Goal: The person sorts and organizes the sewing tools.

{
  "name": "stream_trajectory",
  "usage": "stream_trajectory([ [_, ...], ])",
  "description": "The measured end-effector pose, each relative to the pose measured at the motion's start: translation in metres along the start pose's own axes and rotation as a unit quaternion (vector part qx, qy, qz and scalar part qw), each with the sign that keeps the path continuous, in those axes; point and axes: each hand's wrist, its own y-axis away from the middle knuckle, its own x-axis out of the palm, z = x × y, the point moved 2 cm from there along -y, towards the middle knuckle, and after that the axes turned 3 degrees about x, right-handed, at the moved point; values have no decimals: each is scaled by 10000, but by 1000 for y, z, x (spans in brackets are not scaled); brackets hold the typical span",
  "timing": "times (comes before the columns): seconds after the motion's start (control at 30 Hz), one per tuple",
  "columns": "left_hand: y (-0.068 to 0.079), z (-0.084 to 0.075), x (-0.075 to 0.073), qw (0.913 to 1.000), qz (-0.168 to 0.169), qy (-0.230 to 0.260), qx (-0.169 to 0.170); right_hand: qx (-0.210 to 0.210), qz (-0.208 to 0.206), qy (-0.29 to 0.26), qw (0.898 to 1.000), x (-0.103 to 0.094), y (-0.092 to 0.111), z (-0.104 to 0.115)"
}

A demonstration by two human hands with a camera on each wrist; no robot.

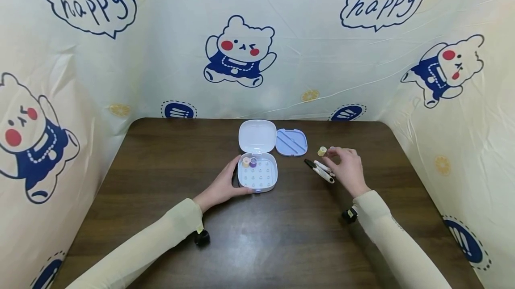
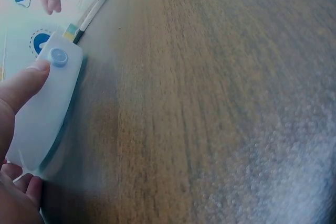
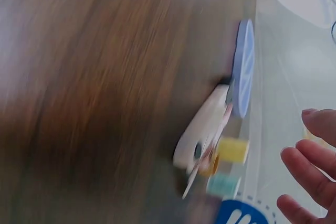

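Observation:
My left hand (image 1: 222, 186) grips a pale blue and white sewing box (image 1: 275, 182), thumb on its front by the round button (image 2: 59, 57) and fingers around the left side. Its hinged lid (image 1: 257, 136) stands raised. Inside, a peach thread spool (image 1: 246, 162) and a purple spool (image 1: 253, 162) sit on small pegs in the back left. To the right, my right hand (image 1: 348, 167) hovers close over loose spools, fingers bent and apart, holding nothing in the right wrist view. Near its fingertips are a yellow spool (image 1: 322, 151) and a teal spool (image 3: 223, 184).
White thread snips (image 1: 325, 175) with a black end lie left of the right hand, beside another slim white item (image 1: 320, 165). A periwinkle tray insert (image 1: 291, 142) with diagonal ridges lies against the lid's right side. Patterned cloth (image 1: 306, 56) hangs behind the dark wooden table (image 1: 177, 146).

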Motion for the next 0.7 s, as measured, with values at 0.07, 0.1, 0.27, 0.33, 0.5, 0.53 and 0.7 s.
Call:
stream_trajectory([
  [0.07, 0, 0, 0, 10000, -1, -3, 10, 27, -34, 37, 10000, -3, -1, -7],
  [0.1, 0, 0, 0, 10000, -1, 3, 2, 56, -36, 41, 10000, -4, -1, -11],
  [0.27, 0, -1, 0, 10000, 3, 12, -32, 303, 87, 81, 9995, -9, -5, -26],
  [0.33, 1, -2, 0, 10000, 9, 12, -51, 354, 98, 126, 9992, -9, -6, -32],
  [0.5, 1, -1, 0, 10000, 15, 8, -81, 412, 49, 239, 9989, -5, -11, -44],
  [0.53, 1, -1, 1, 10000, 10, 2, -78, 446, 69, 264, 9986, -4, -11, -46],
  [0.7, 0, -1, 1, 10000, -14, -3, -35, 719, 310, 310, 9964, 3, -16, -56],
])
